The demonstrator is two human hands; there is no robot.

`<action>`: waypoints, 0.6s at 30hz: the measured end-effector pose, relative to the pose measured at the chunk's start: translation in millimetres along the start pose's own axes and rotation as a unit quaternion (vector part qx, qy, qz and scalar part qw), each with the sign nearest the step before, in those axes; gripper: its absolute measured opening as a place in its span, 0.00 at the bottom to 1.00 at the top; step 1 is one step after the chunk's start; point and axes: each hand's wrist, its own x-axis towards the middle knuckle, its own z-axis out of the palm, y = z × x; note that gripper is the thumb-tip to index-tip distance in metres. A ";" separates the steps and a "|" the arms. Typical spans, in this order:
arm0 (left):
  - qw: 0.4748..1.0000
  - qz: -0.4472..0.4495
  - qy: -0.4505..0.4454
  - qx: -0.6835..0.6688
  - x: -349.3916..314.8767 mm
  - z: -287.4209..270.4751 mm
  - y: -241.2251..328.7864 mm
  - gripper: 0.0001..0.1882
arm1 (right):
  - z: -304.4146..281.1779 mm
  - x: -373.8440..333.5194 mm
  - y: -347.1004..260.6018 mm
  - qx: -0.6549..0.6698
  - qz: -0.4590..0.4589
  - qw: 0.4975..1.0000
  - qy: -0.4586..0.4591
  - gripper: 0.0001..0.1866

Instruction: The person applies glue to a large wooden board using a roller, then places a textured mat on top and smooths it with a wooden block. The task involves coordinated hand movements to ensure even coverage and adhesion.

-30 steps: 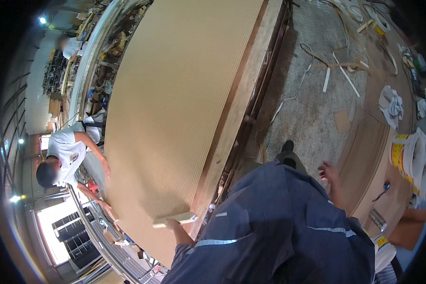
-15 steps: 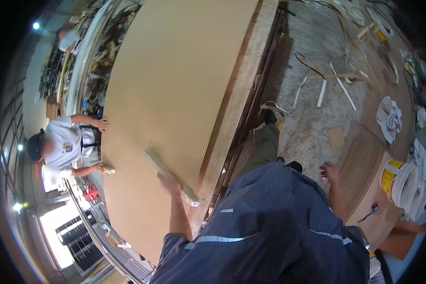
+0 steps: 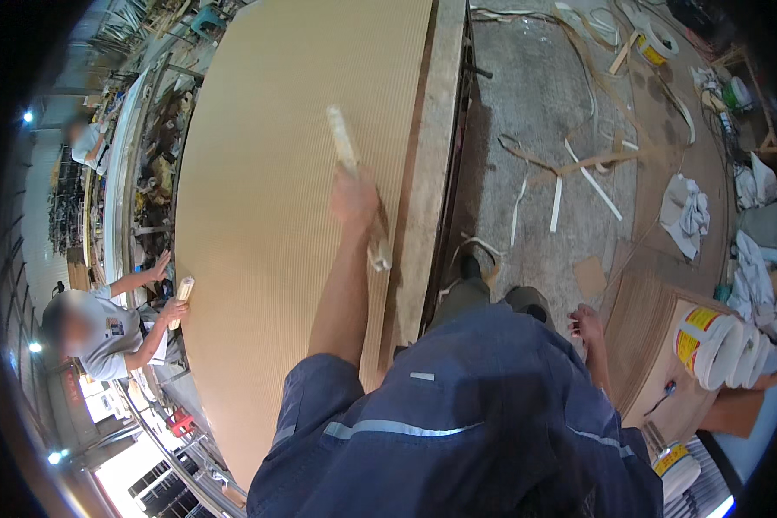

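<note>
My left hand is closed around the middle of a long pale bar, which looks like a sanding block and is a little blurred by motion. The bar lies slanted over a large tan panel with fine ribbed lines, close to its right edge. Beside my body, my right hand hangs low with loosely bent fingers and nothing visible in it. Across the panel, a co-worker's hand grips a shorter pale block at the left edge.
A wooden ledge runs along the panel's right side. Loose strips and a crumpled cloth lie on the concrete floor. At right, white buckets stand on stacked brown boards. Another person is far left.
My left hand has carried the bar forward along the panel, away from me. My view has shifted. The co-worker's block has turned more upright, and their other hand has lifted with fingers spread.
</note>
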 end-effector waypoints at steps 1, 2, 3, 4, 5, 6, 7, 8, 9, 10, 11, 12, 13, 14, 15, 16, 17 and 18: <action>1.000 0.003 -0.006 0.012 22.3 6.0 15.5 0.29 | 3.3 5.0 -18.1 0.002 0.007 1.000 0.007 0.04; 1.000 -0.003 -0.019 0.006 39.3 8.6 32.7 0.29 | 4.8 11.6 -31.4 -0.001 -0.004 1.000 0.006 0.06; 0.999 -0.012 -0.031 0.000 55.4 8.3 48.1 0.29 | 6.1 21.0 -47.3 -0.006 -0.016 1.000 0.003 0.09; 0.999 -0.019 -0.043 -0.010 69.5 11.2 62.9 0.29 | 5.6 29.2 -68.0 -0.011 -0.031 0.999 0.002 0.11; 0.999 -0.020 -0.032 -0.015 76.5 15.8 67.5 0.29 | 4.9 34.8 -86.7 -0.020 -0.026 0.999 0.008 0.11; 0.999 -0.024 -0.020 -0.020 78.4 19.0 67.2 0.29 | 4.8 40.2 -105.5 -0.030 -0.023 0.999 0.013 0.11; 0.999 -0.028 -0.008 -0.023 79.7 23.6 66.3 0.29 | 4.4 48.1 -124.3 -0.040 -0.020 0.999 0.018 0.11; 0.997 -0.044 -0.012 -0.057 80.0 26.9 62.0 0.29 | -0.5 60.9 -135.2 -0.061 -0.016 0.998 -0.002 0.11; 0.994 -0.061 -0.014 -0.090 79.2 29.8 55.8 0.29 | -10.1 78.9 -147.0 -0.083 -0.012 0.996 -0.022 0.11; 0.989 -0.075 -0.012 -0.127 81.0 29.2 54.6 0.29 | -17.6 101.0 -163.5 -0.103 -0.014 0.994 -0.041 0.11; 0.985 -0.097 -0.028 -0.136 79.0 18.9 57.4 0.29 | -24.8 123.6 -180.8 -0.117 -0.012 0.992 -0.038 0.11; 0.981 -0.116 -0.046 -0.147 74.0 9.4 61.5 0.29 | -35.1 144.7 -190.1 -0.128 -0.008 0.991 -0.033 0.11; 0.982 -0.136 -0.006 -0.134 65.9 13.9 51.2 0.30 | -41.9 164.3 -204.8 -0.142 -0.002 0.989 -0.032 0.11; 0.980 -0.157 0.031 -0.116 55.7 21.7 36.0 0.31 | -46.2 179.5 -226.2 -0.131 -0.013 0.991 -0.036 0.11; 0.975 -0.194 0.022 -0.108 44.8 19.9 32.4 0.31 | -56.4 188.6 -244.8 -0.117 -0.018 0.992 -0.034 0.12; 0.967 -0.234 0.018 -0.099 31.4 12.8 32.8 0.32 | -67.2 197.0 -268.6 -0.108 -0.025 0.993 -0.036 0.13; 0.957 -0.279 -0.001 -0.084 22.5 2.0 41.1 0.33 | -77.2 207.5 -297.8 -0.122 -0.028 0.991 -0.036 0.14; 0.944 -0.322 -0.019 -0.069 14.8 -9.5 48.4 0.34 | -85.2 218.6 -327.0 -0.135 -0.031 0.990 -0.036 0.16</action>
